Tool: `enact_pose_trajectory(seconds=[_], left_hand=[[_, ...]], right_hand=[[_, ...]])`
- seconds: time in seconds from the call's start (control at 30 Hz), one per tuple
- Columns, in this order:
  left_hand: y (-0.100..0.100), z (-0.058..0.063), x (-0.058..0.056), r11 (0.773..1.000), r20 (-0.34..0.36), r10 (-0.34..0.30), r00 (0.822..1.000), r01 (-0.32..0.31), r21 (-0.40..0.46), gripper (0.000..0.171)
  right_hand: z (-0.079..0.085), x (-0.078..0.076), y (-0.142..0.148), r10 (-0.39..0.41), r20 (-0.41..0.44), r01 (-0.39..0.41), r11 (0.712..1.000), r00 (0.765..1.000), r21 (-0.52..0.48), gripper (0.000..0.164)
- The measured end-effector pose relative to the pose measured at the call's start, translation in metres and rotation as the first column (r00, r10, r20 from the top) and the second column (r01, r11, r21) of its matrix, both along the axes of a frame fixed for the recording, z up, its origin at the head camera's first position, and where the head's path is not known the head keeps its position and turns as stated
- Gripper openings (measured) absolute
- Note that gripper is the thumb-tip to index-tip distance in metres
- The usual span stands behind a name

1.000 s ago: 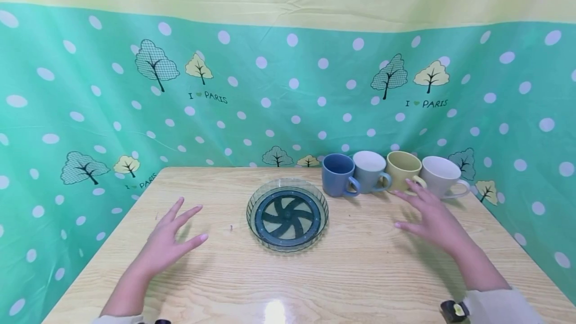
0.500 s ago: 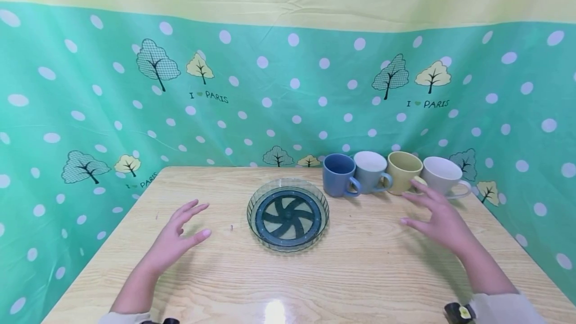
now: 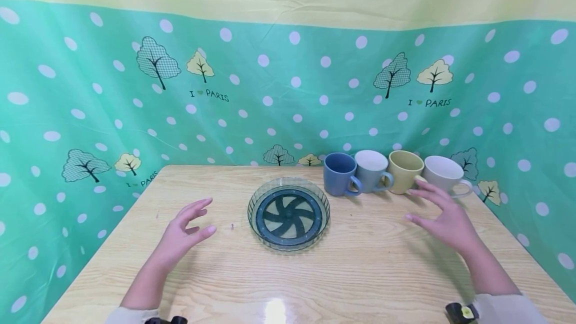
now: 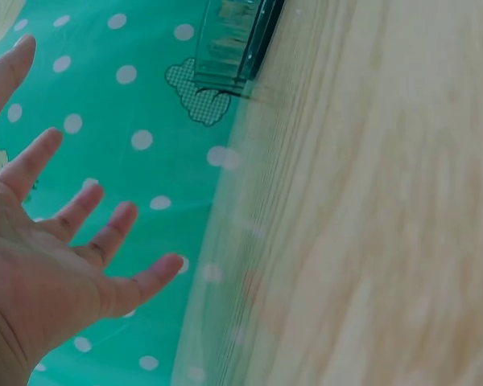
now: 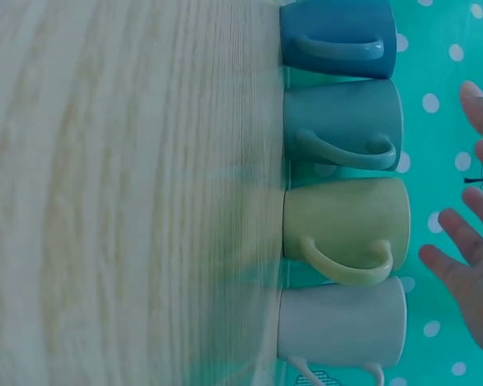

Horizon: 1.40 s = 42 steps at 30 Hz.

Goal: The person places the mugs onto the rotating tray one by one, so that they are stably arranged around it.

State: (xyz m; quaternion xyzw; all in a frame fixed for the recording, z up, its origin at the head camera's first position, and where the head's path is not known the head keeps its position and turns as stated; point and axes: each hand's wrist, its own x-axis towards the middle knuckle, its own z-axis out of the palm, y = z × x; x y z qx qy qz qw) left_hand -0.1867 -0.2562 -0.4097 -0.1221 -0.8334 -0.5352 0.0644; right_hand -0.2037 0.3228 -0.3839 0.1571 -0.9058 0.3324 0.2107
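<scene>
My left hand (image 3: 180, 239) hovers over the table's left part with fingers spread and loosely bent, holding nothing; its fingers show apart in the left wrist view. Nearest to it is a round clear dish (image 3: 289, 215) with a dark pinwheel pattern on its base. My right hand (image 3: 447, 221), also holding nothing, floats in front of the mugs, its fingertips overlapping the yellow mug's handle in the head view. Along the back right stand a dark blue mug (image 3: 339, 175), a light blue mug (image 3: 371, 171), a yellow mug (image 5: 346, 221) and a white mug (image 5: 342, 322), all upright.
The wooden table (image 3: 288, 279) spreads under everything. A green dotted curtain (image 3: 216, 79) with printed trees hangs behind it and along both sides. The mugs' handles point right and forward. A tiny dark speck (image 3: 232, 226) lies left of the dish.
My left hand has shifted slightly right toward the dish, its fingers drawing nearer together. The right hand has moved a little to the right. The dish and mugs stay in place.
</scene>
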Motion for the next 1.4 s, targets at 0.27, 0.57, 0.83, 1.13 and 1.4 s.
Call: enact_pose_trajectory(seconds=[0.27,0.57,0.83,1.13,1.4], left_hand=[[0.005,-0.001,-0.004,0.995,0.048,-0.033,0.998,0.028,0.098,0.062],[0.015,-0.003,-0.006,0.989,0.089,-0.005,0.996,-0.009,0.149,0.063],[0.023,-0.005,-0.01,0.988,0.134,0.027,0.991,-0.047,0.149,0.061],[0.032,-0.007,-0.016,0.982,0.168,0.022,0.986,-0.053,0.182,0.061],[0.038,-0.01,-0.021,0.983,0.207,0.036,0.978,-0.072,0.17,0.065]], right_hand=[[0.001,0.003,0.007,-0.065,0.055,0.068,0.997,0.996,-0.047,0.055],[0.001,0.006,0.012,-0.063,0.078,0.075,0.983,0.995,-0.167,0.055],[0.001,0.008,0.019,-0.081,0.08,0.097,0.969,0.993,-0.225,0.053],[0.001,0.007,0.025,-0.093,0.092,0.113,0.961,0.991,-0.253,0.052],[-0.001,0.007,0.035,-0.116,0.098,0.138,0.958,0.988,-0.251,0.055]])
